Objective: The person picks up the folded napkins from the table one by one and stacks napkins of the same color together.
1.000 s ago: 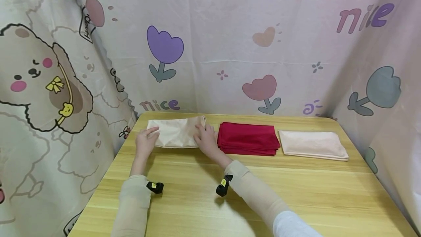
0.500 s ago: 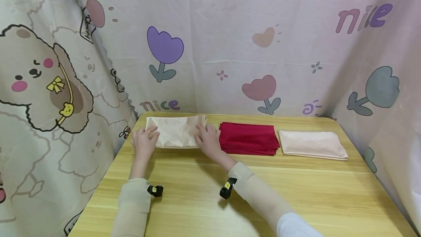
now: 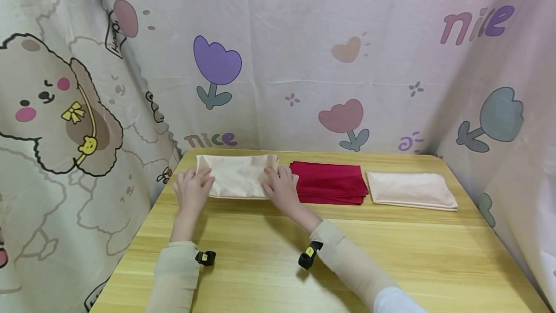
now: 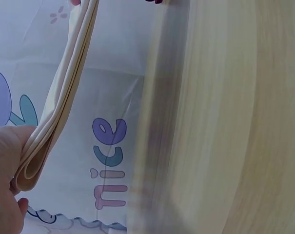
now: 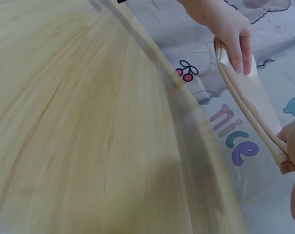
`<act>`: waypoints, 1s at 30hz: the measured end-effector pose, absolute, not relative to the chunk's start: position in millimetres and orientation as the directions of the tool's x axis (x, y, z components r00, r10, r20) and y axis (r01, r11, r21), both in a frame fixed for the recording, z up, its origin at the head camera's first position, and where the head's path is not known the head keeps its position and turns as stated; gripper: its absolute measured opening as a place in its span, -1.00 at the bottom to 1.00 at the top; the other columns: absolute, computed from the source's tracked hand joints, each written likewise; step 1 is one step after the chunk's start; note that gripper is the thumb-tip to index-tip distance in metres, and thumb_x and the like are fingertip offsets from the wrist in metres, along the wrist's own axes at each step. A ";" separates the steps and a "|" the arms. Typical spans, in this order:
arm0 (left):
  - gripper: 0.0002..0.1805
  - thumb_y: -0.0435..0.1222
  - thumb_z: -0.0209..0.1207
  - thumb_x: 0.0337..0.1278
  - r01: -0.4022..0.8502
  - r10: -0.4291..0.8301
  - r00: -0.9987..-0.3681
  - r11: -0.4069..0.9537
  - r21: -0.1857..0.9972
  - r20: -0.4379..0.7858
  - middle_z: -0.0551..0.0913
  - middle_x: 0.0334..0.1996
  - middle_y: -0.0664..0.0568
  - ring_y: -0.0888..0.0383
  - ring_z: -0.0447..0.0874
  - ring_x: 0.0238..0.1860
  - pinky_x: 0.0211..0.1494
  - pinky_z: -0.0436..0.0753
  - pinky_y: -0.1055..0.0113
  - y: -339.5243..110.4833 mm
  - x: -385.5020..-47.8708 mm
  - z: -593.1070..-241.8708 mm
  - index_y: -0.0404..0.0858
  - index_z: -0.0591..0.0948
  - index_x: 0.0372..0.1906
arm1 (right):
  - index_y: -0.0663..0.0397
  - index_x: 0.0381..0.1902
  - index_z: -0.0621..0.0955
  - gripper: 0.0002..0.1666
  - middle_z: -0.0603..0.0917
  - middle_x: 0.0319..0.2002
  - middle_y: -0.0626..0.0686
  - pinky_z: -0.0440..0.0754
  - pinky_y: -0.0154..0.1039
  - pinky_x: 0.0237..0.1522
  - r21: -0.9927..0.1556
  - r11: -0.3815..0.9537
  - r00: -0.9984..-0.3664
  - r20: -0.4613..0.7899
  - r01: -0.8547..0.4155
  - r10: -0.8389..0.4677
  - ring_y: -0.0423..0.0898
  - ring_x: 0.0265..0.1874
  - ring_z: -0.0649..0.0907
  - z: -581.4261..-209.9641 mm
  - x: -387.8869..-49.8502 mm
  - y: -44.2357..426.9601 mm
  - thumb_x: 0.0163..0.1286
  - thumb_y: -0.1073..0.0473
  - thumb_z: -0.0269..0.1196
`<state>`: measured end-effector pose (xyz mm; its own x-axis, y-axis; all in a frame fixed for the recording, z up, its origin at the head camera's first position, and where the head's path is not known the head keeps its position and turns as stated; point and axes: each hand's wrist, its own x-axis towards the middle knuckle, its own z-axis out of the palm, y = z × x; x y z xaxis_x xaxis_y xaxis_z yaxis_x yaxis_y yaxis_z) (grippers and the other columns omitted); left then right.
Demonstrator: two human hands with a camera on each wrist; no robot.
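Note:
A cream cloth [image 3: 236, 177], folded into a flat rectangle, is held above the table between both hands. My left hand [image 3: 191, 190] pinches its left end, thumb on the near face. At the opposite end my right hand [image 3: 283, 190] grips the cloth, close to the red stack. Stacked folded layers of the cream cloth [image 4: 64, 92] show edge-on in the left wrist view, with a rounded fold by the left hand [image 4: 6, 165]. In the right wrist view the cloth [image 5: 254, 100] slants between the two hands, and the table lies apart from it.
A stack of folded red cloth [image 3: 327, 181] lies just right of my right hand. Farther right is a folded pale pink cloth [image 3: 410, 190]. The wooden table [image 3: 260, 255] ends at a printed curtain [image 3: 278, 62] behind and at the sides.
Both hands, still holding the cream cloth, have shifted slightly to the right and toward me. The red and pale pink cloths stay where they were.

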<state>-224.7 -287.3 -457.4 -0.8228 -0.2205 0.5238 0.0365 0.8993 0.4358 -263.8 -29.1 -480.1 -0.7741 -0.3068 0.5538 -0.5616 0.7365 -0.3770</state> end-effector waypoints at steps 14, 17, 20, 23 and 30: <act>-0.65 -0.18 0.40 0.02 0.118 -0.175 -0.749 0.914 0.389 0.639 0.63 -0.23 -0.15 -0.11 0.37 -0.15 -0.09 0.20 -0.01 -274.5 -217.0 -451.9 -0.17 0.72 -0.04 | -0.03 0.19 0.54 -0.51 0.47 -0.21 0.11 0.20 -0.05 -0.19 -0.331 0.762 -0.771 0.549 -0.556 -0.323 0.04 -0.17 0.38 -473.6 -254.1 -11.9 0.34 -0.04 0.27; -0.65 -0.20 0.40 0.01 0.132 -0.169 -0.746 0.911 0.392 0.645 0.63 -0.24 -0.16 -0.12 0.37 -0.15 -0.07 0.21 -0.02 -271.1 -215.9 -449.4 -0.19 0.72 -0.05 | -0.04 0.20 0.54 -0.50 0.45 -0.23 0.10 0.18 -0.05 -0.19 -0.341 0.757 -0.774 0.543 -0.557 -0.325 0.04 -0.18 0.37 -472.6 -253.2 -7.8 0.34 -0.04 0.28; -0.66 -0.21 0.40 0.01 0.139 -0.164 -0.749 0.908 0.395 0.642 0.64 -0.23 -0.17 -0.12 0.37 -0.14 -0.06 0.20 -0.02 -267.4 -214.5 -446.9 -0.20 0.72 -0.06 | -0.02 0.19 0.54 -0.49 0.44 -0.25 0.10 0.17 -0.05 -0.20 -0.337 0.746 -0.756 0.569 -0.574 -0.325 0.04 -0.19 0.36 -473.0 -252.8 -3.7 0.33 -0.02 0.29; -0.66 -0.22 0.41 0.00 0.144 -0.161 -0.750 0.907 0.397 0.641 0.64 -0.22 -0.18 -0.11 0.37 -0.15 -0.07 0.19 0.00 -264.5 -213.1 -445.6 -0.21 0.72 -0.06 | -0.02 0.18 0.55 -0.50 0.46 -0.25 0.11 0.17 -0.05 -0.20 -0.320 0.742 -0.733 0.600 -0.588 -0.322 0.04 -0.20 0.36 -474.3 -252.8 -0.3 0.31 -0.01 0.31; -0.66 -0.23 0.42 -0.02 0.165 -0.153 -0.743 0.902 0.399 0.652 0.65 -0.25 -0.17 -0.10 0.37 -0.17 -0.10 0.19 0.01 -257.9 -209.2 -442.2 -0.20 0.73 -0.08 | 0.00 0.15 0.56 -0.49 0.46 -0.29 0.10 0.17 -0.05 -0.21 -0.342 0.721 -0.718 0.626 -0.603 -0.303 0.04 -0.22 0.38 -473.8 -249.1 8.3 0.26 0.02 0.35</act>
<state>-209.2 -257.9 -442.2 -0.7427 -0.1525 0.6521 0.1654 0.9018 0.3993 -249.1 8.3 -473.8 -0.7182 -0.3033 0.6262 -0.6029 0.7206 -0.3425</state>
